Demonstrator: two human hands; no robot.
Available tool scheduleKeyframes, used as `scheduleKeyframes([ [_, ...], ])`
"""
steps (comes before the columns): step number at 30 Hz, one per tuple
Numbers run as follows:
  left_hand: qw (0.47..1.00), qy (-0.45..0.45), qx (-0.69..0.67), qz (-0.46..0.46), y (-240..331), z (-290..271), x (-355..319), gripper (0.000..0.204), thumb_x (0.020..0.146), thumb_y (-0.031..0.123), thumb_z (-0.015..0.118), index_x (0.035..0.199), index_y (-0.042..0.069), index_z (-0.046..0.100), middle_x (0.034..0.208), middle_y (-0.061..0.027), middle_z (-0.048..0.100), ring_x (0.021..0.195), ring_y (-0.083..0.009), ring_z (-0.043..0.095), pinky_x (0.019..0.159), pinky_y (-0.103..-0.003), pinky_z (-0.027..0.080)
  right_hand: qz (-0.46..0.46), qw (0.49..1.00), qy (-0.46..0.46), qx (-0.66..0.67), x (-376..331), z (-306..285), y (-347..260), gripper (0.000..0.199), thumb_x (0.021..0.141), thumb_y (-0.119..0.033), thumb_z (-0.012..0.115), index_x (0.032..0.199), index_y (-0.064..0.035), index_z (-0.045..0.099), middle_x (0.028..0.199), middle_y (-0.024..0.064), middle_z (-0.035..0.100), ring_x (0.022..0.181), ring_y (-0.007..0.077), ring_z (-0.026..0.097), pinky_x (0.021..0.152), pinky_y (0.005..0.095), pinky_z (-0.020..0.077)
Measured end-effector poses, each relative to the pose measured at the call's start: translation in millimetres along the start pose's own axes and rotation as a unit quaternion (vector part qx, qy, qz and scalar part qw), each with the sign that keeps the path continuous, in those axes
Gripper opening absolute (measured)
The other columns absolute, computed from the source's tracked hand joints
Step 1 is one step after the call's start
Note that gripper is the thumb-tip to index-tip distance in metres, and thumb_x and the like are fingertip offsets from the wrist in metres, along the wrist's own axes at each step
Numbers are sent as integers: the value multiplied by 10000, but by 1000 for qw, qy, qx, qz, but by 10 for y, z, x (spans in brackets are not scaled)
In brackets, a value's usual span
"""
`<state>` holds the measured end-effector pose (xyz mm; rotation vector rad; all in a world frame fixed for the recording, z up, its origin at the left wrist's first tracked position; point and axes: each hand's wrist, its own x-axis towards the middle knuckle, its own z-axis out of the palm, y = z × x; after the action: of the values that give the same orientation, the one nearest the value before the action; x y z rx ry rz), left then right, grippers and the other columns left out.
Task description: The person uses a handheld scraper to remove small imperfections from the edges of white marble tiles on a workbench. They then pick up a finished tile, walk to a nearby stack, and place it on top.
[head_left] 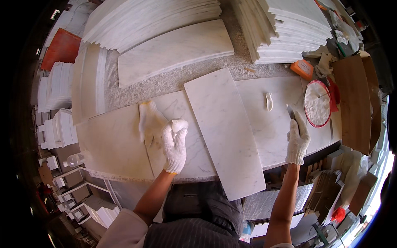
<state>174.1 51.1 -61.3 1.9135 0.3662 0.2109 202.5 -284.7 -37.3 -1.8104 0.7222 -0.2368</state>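
My left hand (175,146), in a white knit glove, is closed round a crumpled white wad (179,125), possibly cloth. Beside it an empty white glove (149,118) lies on the stone worktop (111,138). My gloved right hand (298,140) grips a small scraper (290,111), its dark blade pointing up and away. Just right of that blade stands a red-rimmed tub (306,110) of white paste. Between my hands a long marble slab (225,132) lies at a slant, its near end overhanging the front edge. A small white elongated piece (269,102) rests right of the slab.
Marble slabs are stacked at the far left (157,25) and far right (295,27), with a single slab (178,51) before the left stack. An orange box (302,69) sits behind the tub. A cardboard box (351,103) stands at the right end.
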Motion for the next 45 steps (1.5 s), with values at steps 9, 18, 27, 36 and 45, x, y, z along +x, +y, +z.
scheduleKeyframes([
  [9,1000,6,-10,21,47,21,-77,347,897,-10,631,1213,31,494,1130,-54,536,951,-114,539,833,-270,476,-47,986,-159,-29,-576,957,19,293,891,-88,635,1176,-27,666,934,134,670,842,213,630,787,311,493],
  [18,999,-16,-45,0,7,3,-119,315,891,-35,635,1182,7,524,1101,-74,579,942,-134,582,822,-271,507,-152,960,-158,-173,-772,1380,-247,277,883,-104,636,1155,-113,687,831,108,629,752,232,609,700,326,493],
  [27,999,-26,-34,4,-99,-46,-123,305,876,4,672,1159,5,557,1119,-87,602,1008,-178,577,881,-302,492,-247,921,-146,-262,-808,1376,-201,296,845,-124,695,1134,-185,708,774,80,597,686,219,601,633,329,488],
  [36,999,-32,-13,-1,-103,-57,-126,297,871,34,692,1142,6,575,1130,-103,604,1020,-205,584,916,-326,470,-196,935,-182,-234,-739,1327,-177,300,870,-192,674,1168,-160,684,805,112,606,730,273,613,671,346,498],
  [45,998,-56,-31,-9,-9,-57,-126,318,873,-8,672,1166,6,550,1138,-100,591,1008,-184,581,871,-306,509,-269,901,-194,-281,-718,1386,-249,355,870,-199,642,1213,-290,661,724,77,551,573,244,576,515,358,480],
])
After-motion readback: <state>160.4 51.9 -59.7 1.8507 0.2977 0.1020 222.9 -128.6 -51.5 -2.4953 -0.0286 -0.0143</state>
